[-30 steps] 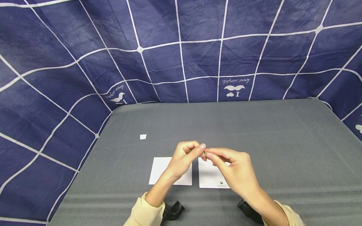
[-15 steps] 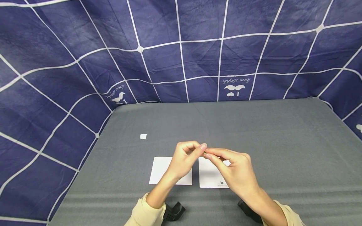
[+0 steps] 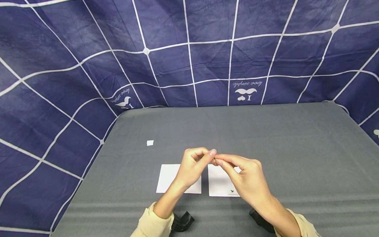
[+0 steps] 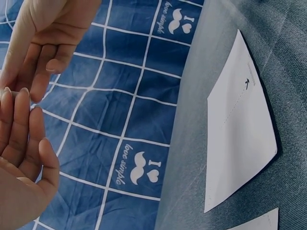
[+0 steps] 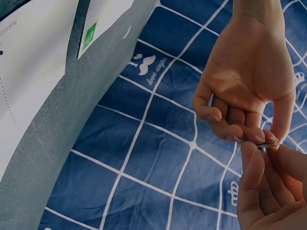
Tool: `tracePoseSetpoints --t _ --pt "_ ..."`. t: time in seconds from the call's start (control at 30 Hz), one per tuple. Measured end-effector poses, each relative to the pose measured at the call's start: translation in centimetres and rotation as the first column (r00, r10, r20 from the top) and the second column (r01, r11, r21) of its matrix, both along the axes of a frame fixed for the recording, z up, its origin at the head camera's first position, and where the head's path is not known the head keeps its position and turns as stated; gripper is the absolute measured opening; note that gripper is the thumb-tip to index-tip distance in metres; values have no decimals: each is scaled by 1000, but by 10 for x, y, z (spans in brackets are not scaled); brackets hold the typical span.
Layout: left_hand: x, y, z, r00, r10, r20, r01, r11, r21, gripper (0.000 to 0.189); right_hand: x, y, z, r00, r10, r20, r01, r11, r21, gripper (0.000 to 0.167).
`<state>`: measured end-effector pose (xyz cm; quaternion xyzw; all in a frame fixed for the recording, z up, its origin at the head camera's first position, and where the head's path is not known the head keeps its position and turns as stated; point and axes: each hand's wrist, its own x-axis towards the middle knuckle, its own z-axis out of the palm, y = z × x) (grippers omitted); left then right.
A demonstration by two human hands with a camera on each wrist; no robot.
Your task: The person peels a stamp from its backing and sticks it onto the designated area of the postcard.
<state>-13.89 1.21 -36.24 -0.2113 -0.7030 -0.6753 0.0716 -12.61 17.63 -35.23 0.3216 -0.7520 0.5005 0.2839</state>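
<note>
Over the near white sheets (image 3: pixel 222 184), our left hand (image 3: pixel 190 169) and right hand (image 3: pixel 250 177) pinch a small thin piece (image 5: pixel 265 145), apparently working it; the next move likely demands delicacy.

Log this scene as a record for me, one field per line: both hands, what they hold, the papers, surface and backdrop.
Left hand: pinches a tiny thin piece at the fingertips
Right hand: pinches the same piece
Held piece: too small to identify
Left sheet: white, partly hidden by the left hand and arm
Right sheet: white, dark bird print near its near edge
Small white scrap: beyond the left sheet
Surface: gray cloth
Backdrop: blue fabric, white grid lines
</note>
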Motion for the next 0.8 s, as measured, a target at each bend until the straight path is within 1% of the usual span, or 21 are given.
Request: tracePoseSetpoints --t 0.13,0.17,0.23,0.27,0.33,0.4,0.43,0.57,0.67,0.8 --pt "0 1 0 1000 4 17 -4 1000 6 30 0 0 -1 999 -5 -32 6 1000 16 28" --pt "1 1 0 1000 3 24 -3 1000 12 29 0 0 -1 999 -9 -47 10 1000 24 25" --pt "1 1 0 999 0 32 -1 1000 26 29 0 0 -1 996 -18 -85 22 999 43 13" --pt "1 2 0 999 -4 36 2 999 34 29 0 0 -1 995 -24 -101 30 998 57 10" --pt "1 2 0 999 -13 36 11 999 47 29 0 0 -1 991 -33 -129 44 996 79 20" --pt "0 2 -1 999 -41 22 40 997 65 29 0 0 -1 989 -35 -142 48 995 88 32" --pt "0 2 -1 998 -61 15 59 995 74 28 0 0 -1 989 -38 -144 52 995 90 34" --pt "1 0 -1 994 -106 -25 107 993 41 23 0 -1 -1 983 -61 -174 75 994 77 33" --pt "1 -1 -1 995 -95 -35 94 995 -19 19 -1 -2 0 971 -98 -220 120 989 87 32" --pt "1 0 -1 997 -76 -22 75 996 -53 14 -1 -3 -1 952 -146 -268 182 976 116 31"
